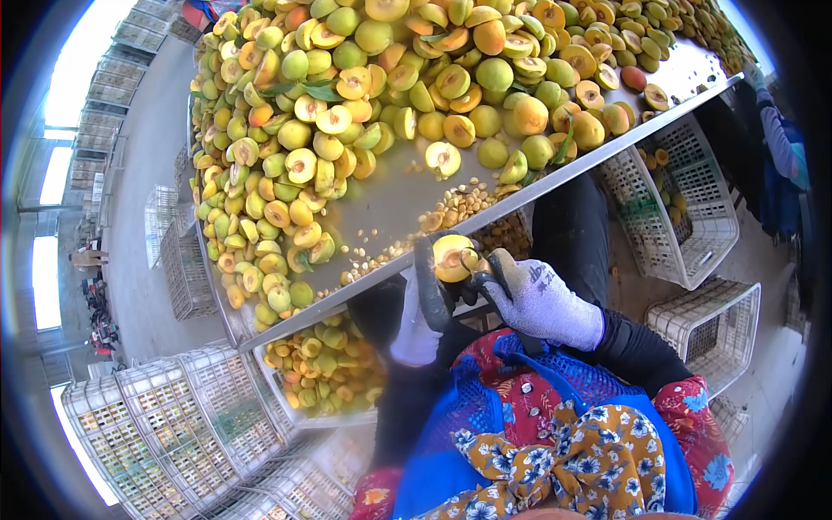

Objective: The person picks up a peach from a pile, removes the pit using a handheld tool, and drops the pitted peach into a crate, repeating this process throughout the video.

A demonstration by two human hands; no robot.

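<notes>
My left hand [423,308], in a pale glove with dark fingers, grips an apricot half [451,257], its yellow cut face turned up. Against the fruit's right side, my right hand [536,299], gloved alike, has its fingertips pinched together. Whatever lies between them is mostly hidden. Both hands are just on my side of the metal table's raised edge [555,184]. Loose apricot pits [455,206] lie in a small heap beyond that edge. Farther back, whole and halved apricots [347,104] are piled, some showing pits or pit hollows.
A crate of apricot pieces [325,368] stands below the table at left. White plastic crates [186,403] are stacked at lower left; another crate [685,204] leans at right, with fruit inside. A person in a pale sleeve [777,139] is at the far right.
</notes>
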